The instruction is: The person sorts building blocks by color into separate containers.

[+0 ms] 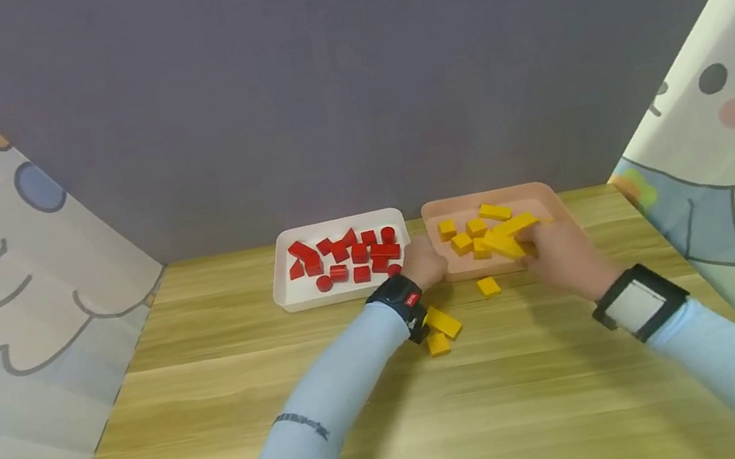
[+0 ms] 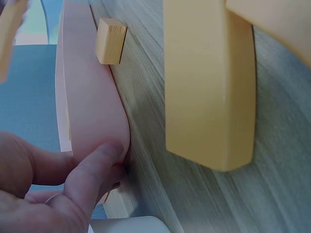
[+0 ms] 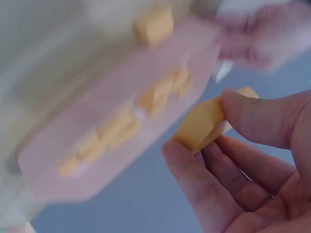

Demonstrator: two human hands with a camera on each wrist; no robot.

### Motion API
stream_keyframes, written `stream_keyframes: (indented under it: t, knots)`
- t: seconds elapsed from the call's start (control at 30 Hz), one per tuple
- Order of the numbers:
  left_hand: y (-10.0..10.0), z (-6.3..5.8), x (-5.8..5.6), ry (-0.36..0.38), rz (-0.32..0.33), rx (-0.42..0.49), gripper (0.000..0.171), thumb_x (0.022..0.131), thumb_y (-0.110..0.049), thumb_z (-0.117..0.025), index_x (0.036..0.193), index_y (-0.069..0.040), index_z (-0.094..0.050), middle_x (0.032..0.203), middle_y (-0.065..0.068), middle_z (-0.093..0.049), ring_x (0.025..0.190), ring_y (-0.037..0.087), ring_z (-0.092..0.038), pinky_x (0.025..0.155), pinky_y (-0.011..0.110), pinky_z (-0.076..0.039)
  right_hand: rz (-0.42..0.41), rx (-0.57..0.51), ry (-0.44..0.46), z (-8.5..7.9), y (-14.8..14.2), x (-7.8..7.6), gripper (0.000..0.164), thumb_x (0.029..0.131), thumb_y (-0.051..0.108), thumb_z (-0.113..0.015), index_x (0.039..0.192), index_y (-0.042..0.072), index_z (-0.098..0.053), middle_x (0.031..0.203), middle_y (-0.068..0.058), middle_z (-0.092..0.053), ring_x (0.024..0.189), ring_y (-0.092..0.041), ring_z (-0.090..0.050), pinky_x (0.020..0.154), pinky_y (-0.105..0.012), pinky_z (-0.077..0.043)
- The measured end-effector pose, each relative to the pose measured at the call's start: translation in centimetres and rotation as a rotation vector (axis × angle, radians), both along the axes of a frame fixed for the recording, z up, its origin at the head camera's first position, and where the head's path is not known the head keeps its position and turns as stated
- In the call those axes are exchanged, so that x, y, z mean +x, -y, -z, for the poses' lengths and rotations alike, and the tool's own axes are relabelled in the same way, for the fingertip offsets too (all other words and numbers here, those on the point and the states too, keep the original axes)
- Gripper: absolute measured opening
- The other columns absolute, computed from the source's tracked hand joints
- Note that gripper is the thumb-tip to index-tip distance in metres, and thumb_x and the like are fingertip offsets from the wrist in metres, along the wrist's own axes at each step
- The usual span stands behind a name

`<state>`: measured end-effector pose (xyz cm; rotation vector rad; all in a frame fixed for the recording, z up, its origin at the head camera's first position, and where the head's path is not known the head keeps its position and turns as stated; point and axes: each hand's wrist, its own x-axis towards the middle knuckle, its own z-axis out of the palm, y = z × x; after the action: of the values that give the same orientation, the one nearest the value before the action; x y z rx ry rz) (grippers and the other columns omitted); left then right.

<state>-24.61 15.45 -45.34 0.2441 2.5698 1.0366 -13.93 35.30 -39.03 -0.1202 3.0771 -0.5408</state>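
Observation:
My left hand (image 1: pixel 423 262) pinches the near left corner of a pink tray (image 1: pixel 486 271); in the left wrist view, thumb and fingers hold its wall (image 2: pixel 90 92). Several yellow blocks (image 1: pixel 462 243) lie inside this tray. Over the tray's right side, my right hand (image 1: pixel 558 255) holds yellow blocks (image 3: pixel 197 124) between thumb and fingers. Their exact number cannot be told. On the table in front lie a small yellow block (image 1: pixel 488 287), a longer yellow block (image 1: pixel 446 322) and another yellow block (image 1: pixel 438 344) near my left wrist.
Left of the pink tray stands a white tray (image 1: pixel 285 297) holding several red blocks (image 1: pixel 339 273) of mixed shapes. A dark grey panel (image 1: pixel 342 86) rises behind the wooden table (image 1: pixel 224 419). Cartoon-printed panels flank both sides.

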Motion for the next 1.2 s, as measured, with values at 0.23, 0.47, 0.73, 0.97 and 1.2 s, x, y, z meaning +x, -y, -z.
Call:
stream_keyframes:
  t: [0.23, 0.47, 0.73, 0.97, 1.2]
  knots:
    - [1.0, 0.5, 0.2, 0.002, -0.011, 0.016, 0.032, 0.09, -0.002, -0.062, 0.121, 0.004, -0.065, 0.082, 0.007, -0.059, 0.064, 0.021, -0.057, 0.05, 0.022, -0.043, 0.123, 0.007, -0.042, 0.0, -3.4, -5.1, 0.043, 0.093, 0.005, -0.074, 0.129, -0.015, -0.063, 0.125, -0.037, -0.067, 0.103, -0.047, -0.068, 0.095, -0.061, -0.055]
    - [2.0, 0.8, 0.9, 0.038, -0.036, 0.022, 0.03, 0.091, -0.003, -0.063, 0.121, 0.003, -0.063, 0.084, 0.009, -0.06, 0.067, 0.023, -0.056, 0.052, 0.023, -0.044, 0.26, 0.008, 0.033, 3.7, -4.9, -8.6, 0.041, 0.094, 0.003, -0.071, 0.132, -0.013, -0.063, 0.127, -0.036, -0.066, 0.11, -0.05, -0.065, 0.105, -0.063, -0.05]
    - [2.1, 1.2, 1.0, 0.065, -0.054, -0.003, 0.029, 0.092, -0.004, -0.064, 0.119, 0.004, -0.063, 0.084, 0.01, -0.06, 0.067, 0.025, -0.057, 0.052, 0.024, -0.044, 0.261, 0.07, 0.045, 6.1, -5.1, -10.2, 0.035, 0.097, 0.012, -0.073, 0.123, -0.011, -0.068, 0.105, -0.028, -0.073, 0.086, -0.038, -0.064, 0.094, -0.056, -0.057]
    - [1.3, 1.1, 1.1, 0.066, -0.051, 0.007, 0.027, 0.092, -0.003, -0.064, 0.119, 0.004, -0.063, 0.085, 0.01, -0.058, 0.068, 0.024, -0.056, 0.052, 0.024, -0.044, 0.273, 0.108, 0.055, 7.0, -6.6, -10.9, 0.035, 0.1, 0.016, -0.069, 0.121, -0.012, -0.067, 0.102, -0.028, -0.072, 0.084, -0.037, -0.063, 0.089, -0.053, -0.057]
    - [0.2, 0.6, 0.8, 0.122, -0.067, 0.062, 0.022, 0.096, -0.007, -0.065, 0.116, 0.0, -0.062, 0.083, 0.011, -0.059, 0.066, 0.027, -0.057, 0.053, 0.027, -0.045, 0.266, 0.163, 0.032, 6.5, -7.9, -11.5, 0.026, 0.097, 0.004, -0.069, 0.118, -0.011, -0.068, 0.105, -0.028, -0.072, 0.088, -0.039, -0.065, 0.094, -0.057, -0.057]
